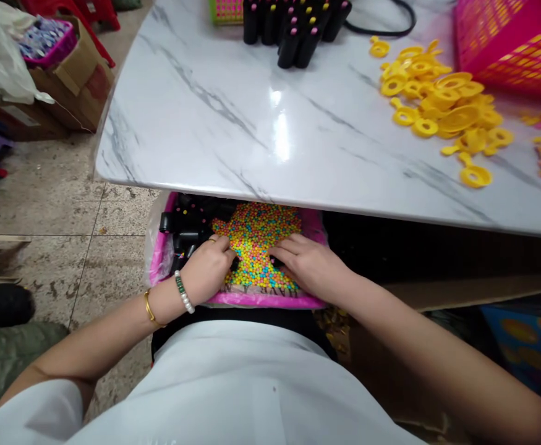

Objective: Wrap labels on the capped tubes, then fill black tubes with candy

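Observation:
On my lap, partly under the table, sits a pink basket (261,301) lined with clear plastic. Many small colourful round beads (263,232) fill its middle and right. Several black tubes (191,224) lie in a heap at its left side. My left hand (208,269) is closed at the beads, with the dark end of a black tube (235,263) showing by its fingertips. Across from it, my right hand (310,262) has its fingers curled down in the beads around another dark tube end (276,262). Most of both held tubes is hidden.
The marble-patterned table (196,123) overhangs the basket. On it are upright black tubes with coloured tips (298,40), a pile of yellow plastic ring parts (441,102), a pink basket (511,49) and a black cord loop (386,31). Cardboard boxes (73,74) stand at left.

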The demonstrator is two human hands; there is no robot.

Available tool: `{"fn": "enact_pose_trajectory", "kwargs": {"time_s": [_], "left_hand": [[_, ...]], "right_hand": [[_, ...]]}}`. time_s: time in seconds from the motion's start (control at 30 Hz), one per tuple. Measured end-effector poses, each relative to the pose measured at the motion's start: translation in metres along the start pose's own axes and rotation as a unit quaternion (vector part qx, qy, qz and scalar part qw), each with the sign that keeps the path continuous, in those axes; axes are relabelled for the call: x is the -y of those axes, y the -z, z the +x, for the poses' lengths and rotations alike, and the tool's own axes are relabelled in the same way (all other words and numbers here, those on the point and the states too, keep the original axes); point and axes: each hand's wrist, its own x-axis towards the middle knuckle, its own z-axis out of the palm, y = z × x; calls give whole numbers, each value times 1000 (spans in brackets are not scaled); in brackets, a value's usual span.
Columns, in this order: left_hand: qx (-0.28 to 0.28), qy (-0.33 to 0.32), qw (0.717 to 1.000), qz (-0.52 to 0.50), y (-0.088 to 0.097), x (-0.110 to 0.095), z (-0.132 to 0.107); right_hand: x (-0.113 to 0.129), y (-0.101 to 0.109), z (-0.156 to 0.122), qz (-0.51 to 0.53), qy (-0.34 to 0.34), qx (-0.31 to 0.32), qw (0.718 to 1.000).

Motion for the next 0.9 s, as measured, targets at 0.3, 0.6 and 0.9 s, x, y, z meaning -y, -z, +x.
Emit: {"fn": "enact_pose_trajectory", "kwargs": {"time_s": [0.3,0.6,0.9], "left_hand": [[-16,3,990,-142,-1,-4,5],[1,35,922,-386,17,12,-16],[-11,28,929,-369,20,25,-16]], "right_hand": [[12,-14,6,222,-3,-35,975],[13,-1,-6,423,-100,-78,897],[17,-1,-9,490,-136,-89,856]]}}
